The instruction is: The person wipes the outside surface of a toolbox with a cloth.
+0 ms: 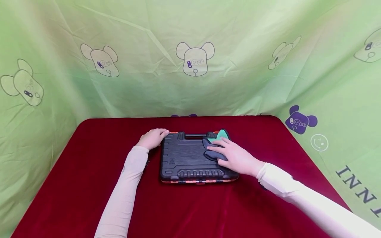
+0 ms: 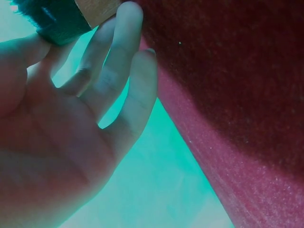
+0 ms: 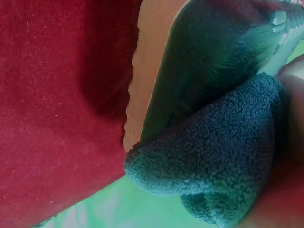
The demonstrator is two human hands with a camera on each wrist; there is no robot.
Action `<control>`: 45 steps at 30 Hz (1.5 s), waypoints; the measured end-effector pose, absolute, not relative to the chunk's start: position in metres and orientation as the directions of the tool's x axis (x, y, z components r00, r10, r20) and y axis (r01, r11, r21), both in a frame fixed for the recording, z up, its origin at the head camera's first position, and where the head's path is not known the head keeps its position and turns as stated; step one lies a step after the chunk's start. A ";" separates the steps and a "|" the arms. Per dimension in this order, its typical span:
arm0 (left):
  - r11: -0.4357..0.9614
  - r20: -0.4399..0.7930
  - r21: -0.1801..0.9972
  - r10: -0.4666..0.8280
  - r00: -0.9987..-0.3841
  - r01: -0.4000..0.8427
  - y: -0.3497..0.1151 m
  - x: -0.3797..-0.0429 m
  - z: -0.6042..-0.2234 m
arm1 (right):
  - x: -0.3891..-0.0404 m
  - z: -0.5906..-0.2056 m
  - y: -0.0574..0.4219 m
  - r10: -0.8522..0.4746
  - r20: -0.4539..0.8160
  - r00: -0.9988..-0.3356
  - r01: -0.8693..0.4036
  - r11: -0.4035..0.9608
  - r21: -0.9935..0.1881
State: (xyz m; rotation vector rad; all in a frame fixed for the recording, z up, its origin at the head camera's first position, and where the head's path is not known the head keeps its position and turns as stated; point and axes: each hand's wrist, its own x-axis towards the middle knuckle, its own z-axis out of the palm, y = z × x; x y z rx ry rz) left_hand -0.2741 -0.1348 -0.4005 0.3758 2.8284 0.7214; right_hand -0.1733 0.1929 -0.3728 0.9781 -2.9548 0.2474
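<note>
A black tool case with an orange lower half lies flat on the red-covered table, its handle on the far side. My left hand holds the case at its far left corner. In the left wrist view, the thumb and fingertips of that hand meet the corner, where dark and orange sides show. A grey and green towelling cloth lies bunched on the right part of the lid. My right hand grips it there, with folds showing between thumb and fingers. The right wrist view has the cloth folded over the case's edge.
Dark red velvety fabric covers the table. A green curtain printed with bear heads hangs behind it and at both sides. Latches line the case's near edge.
</note>
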 end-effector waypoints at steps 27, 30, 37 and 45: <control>0.841 -0.129 0.496 0.319 -0.939 0.217 -0.131 -0.273 -0.401 | -0.146 -0.380 0.199 -0.672 0.093 -0.735 -0.678 0.730 -0.082; 0.841 -0.132 0.496 0.317 -0.939 0.214 -0.132 -0.273 -0.401 | -0.146 -0.379 0.197 -0.682 0.091 -0.726 -0.688 0.721 -0.084; 0.838 -0.130 0.500 0.321 -0.938 0.218 -0.134 -0.272 -0.400 | -0.147 -0.377 0.182 -0.703 0.085 -0.706 -0.708 0.702 -0.075; 0.834 -0.119 0.503 0.325 -0.938 0.225 -0.133 -0.273 -0.399 | -0.151 -0.373 0.156 -0.725 0.032 -0.688 -0.725 0.686 -0.053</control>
